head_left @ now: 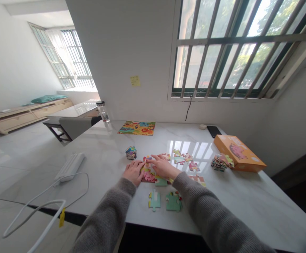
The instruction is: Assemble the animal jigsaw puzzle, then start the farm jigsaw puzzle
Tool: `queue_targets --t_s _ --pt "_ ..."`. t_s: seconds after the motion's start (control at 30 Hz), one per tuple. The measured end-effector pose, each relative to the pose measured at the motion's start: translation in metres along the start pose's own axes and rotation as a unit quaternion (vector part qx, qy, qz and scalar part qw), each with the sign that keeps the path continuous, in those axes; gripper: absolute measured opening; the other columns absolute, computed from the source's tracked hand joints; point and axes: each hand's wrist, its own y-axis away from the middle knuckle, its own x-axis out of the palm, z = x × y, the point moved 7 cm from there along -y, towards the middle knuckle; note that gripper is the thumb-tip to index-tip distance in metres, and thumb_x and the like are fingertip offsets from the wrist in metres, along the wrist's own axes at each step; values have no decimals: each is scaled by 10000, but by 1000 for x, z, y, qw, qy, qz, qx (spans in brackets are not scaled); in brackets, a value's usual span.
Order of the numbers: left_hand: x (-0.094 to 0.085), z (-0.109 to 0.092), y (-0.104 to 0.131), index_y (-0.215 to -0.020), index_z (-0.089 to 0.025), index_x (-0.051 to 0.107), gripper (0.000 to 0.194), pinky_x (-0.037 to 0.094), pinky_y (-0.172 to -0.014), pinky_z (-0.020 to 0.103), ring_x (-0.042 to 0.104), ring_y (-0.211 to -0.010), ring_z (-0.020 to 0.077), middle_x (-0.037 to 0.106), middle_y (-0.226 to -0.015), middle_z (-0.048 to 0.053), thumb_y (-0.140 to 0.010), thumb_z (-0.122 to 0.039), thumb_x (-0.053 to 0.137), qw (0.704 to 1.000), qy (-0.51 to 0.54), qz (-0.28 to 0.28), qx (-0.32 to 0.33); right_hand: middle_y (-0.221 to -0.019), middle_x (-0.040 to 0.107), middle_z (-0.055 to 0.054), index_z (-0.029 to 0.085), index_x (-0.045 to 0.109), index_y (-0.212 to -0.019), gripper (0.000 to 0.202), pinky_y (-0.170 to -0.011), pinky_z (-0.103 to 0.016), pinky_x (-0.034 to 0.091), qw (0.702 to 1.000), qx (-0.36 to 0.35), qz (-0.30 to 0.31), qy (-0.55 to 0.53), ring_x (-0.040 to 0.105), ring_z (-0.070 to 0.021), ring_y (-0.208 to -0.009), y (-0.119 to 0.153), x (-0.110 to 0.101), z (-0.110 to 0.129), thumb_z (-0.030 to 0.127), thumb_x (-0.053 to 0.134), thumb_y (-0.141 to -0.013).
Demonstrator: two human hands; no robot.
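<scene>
Joined puzzle pieces with a pink figure lie on the white table between my hands. My left hand rests at their left edge, fingers spread and pointing up and right. From the right, my right hand reaches over the upper part of the joined pieces, fingers extended and touching them; nothing is visibly gripped. Just below are a green and yellow piece and some overlapping green pieces. To the right lie loose pieces, among them a red and white one and a yellow-green one.
A piece stack stands behind my left hand, another beside the orange box. Farther back are a colourful picture sheet, a bottle and a black phone. A power strip with white cables lies left.
</scene>
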Motion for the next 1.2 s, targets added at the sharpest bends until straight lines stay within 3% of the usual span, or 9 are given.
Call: queue_targets --t_s 0.13,0.23,0.33,0.53,0.67,0.97,1.2 --pt "-8 0 1 -1211 -224 628 360 428 -964 396 535 -1104 263 627 -1176 75 -863 -214 536 998 50 -44 6 -1331 594 -84 251 577 -1344 450 -1090 -477 358 998 -28 -37 -34 472 -266 -1199 25 -27 5 124 546 -914" --pt "-13 -3 2 -1083 -211 669 258 431 -974 411 546 -1066 260 638 -1116 76 -864 -206 533 996 68 -59 20 -1249 631 -110 214 620 -1283 384 -1063 -481 394 998 -19 -30 -53 494 -274 -1197 50 -41 -5 126 536 -919" --pt "-14 -5 2 -1007 -203 678 205 440 -959 416 557 -1022 251 651 -1061 72 -875 -197 521 995 75 -57 23 -1244 639 -109 229 630 -1258 354 -1042 -488 414 996 8 -47 -80 519 -274 -1187 74 -50 -28 151 534 -927" --pt "-10 -5 1 -950 -192 674 186 453 -921 414 579 -975 249 668 -969 68 -905 -225 496 995 86 -31 42 -1078 691 -87 222 676 -1135 284 -968 -446 455 974 93 -166 -122 585 -253 -1056 121 -68 -82 188 449 -967" --pt "-11 -5 0 -915 -195 679 188 457 -903 420 590 -937 252 678 -951 66 -902 -241 497 994 88 -42 53 -1043 701 -94 200 683 -1102 273 -891 -407 479 965 132 -189 -126 594 -247 -980 141 -73 -98 191 454 -953" --pt "-18 -10 1 -879 -196 679 205 468 -880 393 597 -905 233 690 -898 56 -908 -250 483 991 104 -64 54 -948 699 -82 182 686 -1074 280 -853 -379 468 969 131 -179 -111 574 -220 -889 140 -60 -88 150 443 -937" --pt "-25 -17 0 -867 -188 681 217 473 -841 385 592 -855 225 690 -867 58 -911 -266 484 989 119 -54 62 -930 684 -69 194 663 -1113 269 -847 -379 468 964 125 -202 -124 583 -210 -862 149 -62 -57 143 463 -941"
